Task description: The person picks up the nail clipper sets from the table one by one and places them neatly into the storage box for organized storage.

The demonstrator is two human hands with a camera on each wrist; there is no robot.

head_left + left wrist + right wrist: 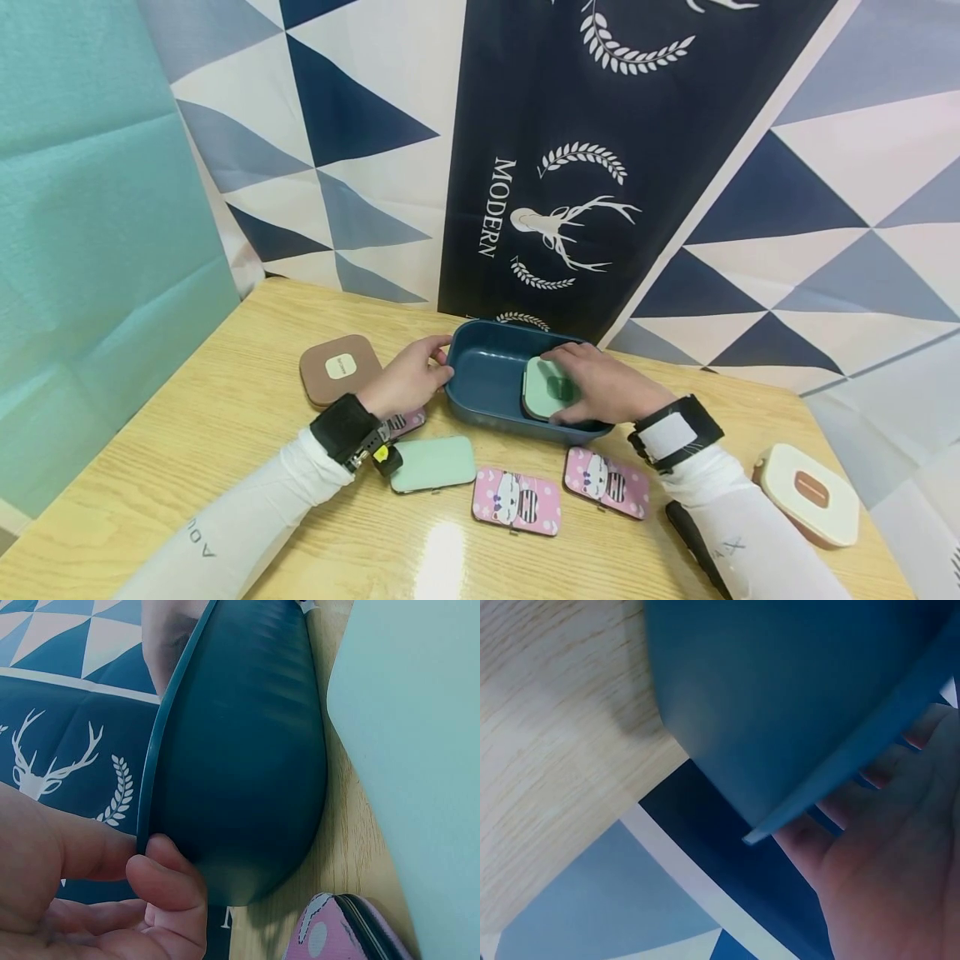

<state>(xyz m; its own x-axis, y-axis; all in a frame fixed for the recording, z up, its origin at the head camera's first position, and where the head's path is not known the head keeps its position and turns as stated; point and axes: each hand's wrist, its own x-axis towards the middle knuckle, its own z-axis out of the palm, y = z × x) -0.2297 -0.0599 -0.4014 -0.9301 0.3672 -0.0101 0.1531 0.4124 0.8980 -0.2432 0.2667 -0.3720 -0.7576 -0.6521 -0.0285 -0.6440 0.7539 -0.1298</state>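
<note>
A dark blue oblong plastic basin [483, 371] stands on the wooden table by the wall. My left hand [411, 379] pinches its left rim between thumb and fingers, which the left wrist view also shows with the basin's outer wall [240, 750]. Inside the basin, at its right end, lies a small mint-green lidded box [538, 387] with a darker green patch. My right hand [611, 387] grips this box from above, thumb on the near side and fingers on the far side. The right wrist view shows the hand [892, 862] reaching over the rim; the box is hidden there.
A brown lidded box [318, 375] lies left of the basin, a cream one [817, 492] at far right. In front are a mint-green flat case [435, 462] and pink cat-print cases [517, 502] [607, 483]; another [408, 422] is partly under my left wrist. A black object [693, 542] lies beside my right forearm.
</note>
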